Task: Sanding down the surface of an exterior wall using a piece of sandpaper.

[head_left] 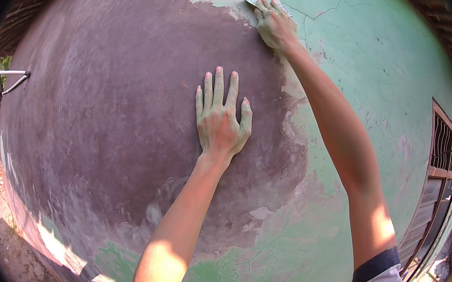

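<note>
green paint (384, 75) meets a broad brown-grey patch (124, 113) on an outdoor wall (284, 278), where a person's right hand (277, 30) reaches high and holds a thin patterned sheet (252, 0) against the ragged border between the two colours. its fingers lie nearly straight and close together over the sheet; the thumb's grip is hard to make out. the left hand (222, 119) is spread wide, palm to the brown-grey patch, with nothing in it. both hands look dusted pale green, and that film may be the main hazard: powder between skin and sheet could let the sheet slide from under the fingers, and the raised right arm (343, 128) leaves little reach to catch it. hairline cracks (328, 12) run through the paint just beside the right hand; a sheet edge catching there could lift a larger flake or scrape the fingertips, which lie close to the sheet's upper edge. uneven pressure at such a stretch could gouge the surface along the border. the left palm, dusty too, could slip if much weight leans on it.
</note>
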The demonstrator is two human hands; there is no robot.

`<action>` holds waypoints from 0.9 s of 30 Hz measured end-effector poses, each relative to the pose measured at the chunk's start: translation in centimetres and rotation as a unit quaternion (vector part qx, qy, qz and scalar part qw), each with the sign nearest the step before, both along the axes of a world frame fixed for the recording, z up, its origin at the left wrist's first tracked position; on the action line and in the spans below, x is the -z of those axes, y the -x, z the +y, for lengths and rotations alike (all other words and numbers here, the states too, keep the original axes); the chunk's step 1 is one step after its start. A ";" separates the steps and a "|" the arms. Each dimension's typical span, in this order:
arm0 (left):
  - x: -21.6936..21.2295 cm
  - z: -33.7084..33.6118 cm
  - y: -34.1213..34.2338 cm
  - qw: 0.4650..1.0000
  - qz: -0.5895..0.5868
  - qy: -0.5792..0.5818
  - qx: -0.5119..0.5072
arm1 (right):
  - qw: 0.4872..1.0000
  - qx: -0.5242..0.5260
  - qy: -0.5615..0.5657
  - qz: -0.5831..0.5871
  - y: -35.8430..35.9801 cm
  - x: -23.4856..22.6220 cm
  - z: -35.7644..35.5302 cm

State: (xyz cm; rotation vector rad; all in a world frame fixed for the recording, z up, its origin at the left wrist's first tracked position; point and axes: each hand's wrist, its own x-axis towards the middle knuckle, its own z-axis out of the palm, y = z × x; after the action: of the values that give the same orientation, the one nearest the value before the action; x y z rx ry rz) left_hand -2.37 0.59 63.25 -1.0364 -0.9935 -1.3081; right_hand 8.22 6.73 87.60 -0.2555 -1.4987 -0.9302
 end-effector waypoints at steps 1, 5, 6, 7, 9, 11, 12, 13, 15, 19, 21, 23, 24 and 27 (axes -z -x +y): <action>0.1 0.0 0.0 1.000 0.004 0.000 0.005 | 0.999 0.020 0.019 0.047 -1.2 -1.5 0.6; -0.2 0.3 -0.2 1.000 -0.001 -0.001 0.007 | 0.986 0.006 0.075 0.150 -3.6 -2.4 2.2; 0.0 0.3 0.2 1.000 -0.008 0.005 -0.008 | 0.988 -0.034 0.092 0.119 -1.9 -0.1 0.9; 0.1 -0.4 0.3 1.000 -0.014 0.006 -0.012 | 0.997 -0.029 0.032 0.067 0.0 1.7 0.8; 0.3 -0.6 0.8 1.000 -0.017 0.009 -0.020 | 1.000 -0.017 -0.014 -0.013 1.1 4.1 0.7; 0.3 -0.4 0.6 0.999 -0.019 0.009 -0.027 | 0.998 -0.028 -0.012 -0.046 -1.2 4.0 0.7; 0.1 -0.2 0.3 1.000 -0.013 0.010 -0.023 | 1.000 -0.006 -0.007 0.007 -3.9 2.3 1.3; 0.1 0.0 0.1 1.000 -0.012 0.008 -0.022 | 0.998 0.016 0.003 0.058 -6.4 1.1 2.2; 0.0 0.2 -0.3 1.000 -0.010 0.008 -0.018 | 0.986 0.015 0.078 0.148 -11.2 0.0 3.1; 0.1 0.3 -0.5 0.999 -0.019 0.005 -0.041 | 0.988 -0.015 0.073 0.137 -8.0 2.8 3.3; 0.3 0.0 0.4 0.999 -0.018 0.004 -0.049 | 0.999 -0.009 0.009 0.038 -3.8 7.6 2.2; 0.4 -0.3 0.9 0.998 -0.017 0.006 -0.054 | 1.000 -0.009 -0.008 -0.021 -4.4 9.1 2.1; 0.3 -0.2 0.9 0.998 -0.014 0.002 -0.056 | 0.999 -0.007 -0.007 -0.034 -6.2 8.7 2.4; 0.2 0.2 0.1 0.998 -0.006 0.005 -0.058 | 0.991 -0.012 0.084 0.100 -12.8 4.9 3.7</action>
State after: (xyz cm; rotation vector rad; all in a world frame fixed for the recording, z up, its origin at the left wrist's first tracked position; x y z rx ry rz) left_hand -2.51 0.81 63.04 -0.9653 -1.0545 -1.2162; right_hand 21.01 10.44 82.70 -0.4399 -1.3928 -0.7373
